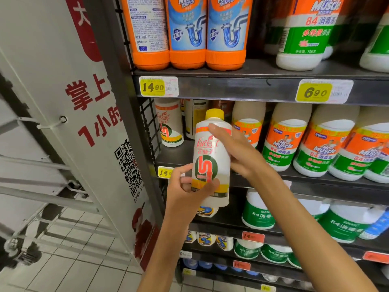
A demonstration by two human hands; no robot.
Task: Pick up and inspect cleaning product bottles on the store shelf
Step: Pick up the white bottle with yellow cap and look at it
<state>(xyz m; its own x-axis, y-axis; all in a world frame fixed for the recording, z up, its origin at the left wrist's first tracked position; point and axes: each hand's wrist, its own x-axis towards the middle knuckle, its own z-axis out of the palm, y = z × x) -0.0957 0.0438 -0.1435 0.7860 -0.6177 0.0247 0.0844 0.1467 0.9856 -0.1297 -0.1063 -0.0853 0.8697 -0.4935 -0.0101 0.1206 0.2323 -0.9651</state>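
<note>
White bottle (211, 163) with a yellow cap, held upright in both hands at the middle of the frame, before the store shelf (263, 89).

Head view: the left hand (189, 186) curls round the bottle's lower part, thumb across the yellow band of the label, a narrow grip holding the bottle; the right hand (237, 152) lies against its right side, fingers reaching over the upper label near the cap. Behind it, a matching bottle (169, 123) stands on the middle shelf at centre left. Orange bottles (187, 32) fill the upper left shelf above a yellow price tag (157, 87). White-and-green disinfectant bottles (282, 138) line the right of the frame. A white sign panel (69, 106) with red characters occupies the left.
</note>
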